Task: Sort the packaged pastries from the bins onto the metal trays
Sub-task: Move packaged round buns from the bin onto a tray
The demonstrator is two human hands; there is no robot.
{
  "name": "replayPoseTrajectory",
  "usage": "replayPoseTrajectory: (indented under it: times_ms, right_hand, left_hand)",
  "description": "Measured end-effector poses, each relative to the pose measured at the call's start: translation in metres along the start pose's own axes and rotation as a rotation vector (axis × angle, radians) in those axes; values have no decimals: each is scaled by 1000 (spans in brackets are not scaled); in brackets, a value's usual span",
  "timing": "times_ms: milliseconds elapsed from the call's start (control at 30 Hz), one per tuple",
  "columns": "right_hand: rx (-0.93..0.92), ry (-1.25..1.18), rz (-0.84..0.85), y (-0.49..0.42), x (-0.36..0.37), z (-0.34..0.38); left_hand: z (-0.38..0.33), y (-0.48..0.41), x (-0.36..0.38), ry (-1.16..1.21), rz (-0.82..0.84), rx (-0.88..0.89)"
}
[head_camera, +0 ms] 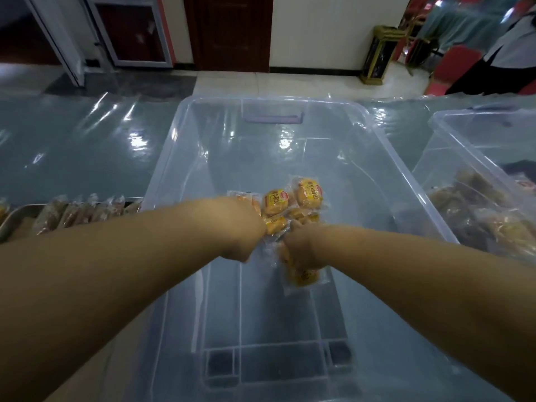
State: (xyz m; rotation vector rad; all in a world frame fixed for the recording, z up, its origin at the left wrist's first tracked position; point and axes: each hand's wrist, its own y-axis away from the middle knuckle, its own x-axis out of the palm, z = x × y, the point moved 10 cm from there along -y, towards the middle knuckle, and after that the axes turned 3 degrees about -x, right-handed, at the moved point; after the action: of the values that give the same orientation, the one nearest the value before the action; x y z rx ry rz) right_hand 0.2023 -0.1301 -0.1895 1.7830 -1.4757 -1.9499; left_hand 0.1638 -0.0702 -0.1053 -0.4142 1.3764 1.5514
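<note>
Both bare arms reach forward and down into a large clear bin [174, 158] that stands in the middle of the table [72, 146], which is covered with a shiny transparent sheet. Low in the bin lies a small cluster of yellow packets [293, 203], each holding a round golden pastry. The two hands meet at the near edge of this cluster, almost touching each other. The left hand [246, 227] is bent down at the wrist and lies against the packets. Its fingers are hidden, so I cannot tell whether it grips any. The right hand [301, 245] has its fingers curled round one packet [303, 275], whose lower end sticks out below the hand. At the left edge a metal tray [7, 224] sits on the table beside the bin, carrying a row of wrapped pastries [81, 210] that stand side by side. To the right is a second bin [452, 132], also clear, with a heap of brownish packaged pastries [478, 216] inside. Beyond the table, a person in dark and white clothes [510, 53] stands near a red chair [452, 65], close to a dark and gold stand [380, 53] against the wall.
</note>
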Motion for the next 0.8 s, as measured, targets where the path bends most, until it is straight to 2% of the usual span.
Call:
replayPoseTrajectory:
  times_ms: [67, 167, 267, 400, 533, 600, 667, 800]
  right_hand:
    - [-36, -110, 15, -7, 7, 5]
    - [-105, -115, -14, -7, 12, 13]
    - [-60, -126, 16, -7, 15, 1]
    - [35, -204, -29, -12, 18, -17]
    - [111, -353, 82, -25, 38, -26]
    - [133, -372, 129, -34, 45, -31]
    - [146, -336, 154, -40, 50, -34]
    - [73, -95, 178, -45, 49, -23]
  left_hand:
    - [9, -12, -5, -57, 39, -47]
    - [20, -38, -21, -88, 16, -127]
    - [22, -68, -28, -40, -19, -175]
    - [30, -99, -16, 180, -93, -232]
    - [24, -123, 0, 532, -189, -175]
    - [13, -130, 8, 602, -216, -116]
    - [8, -134, 16, 564, -227, -88]
    - [8, -136, 25, 390, -278, -113]
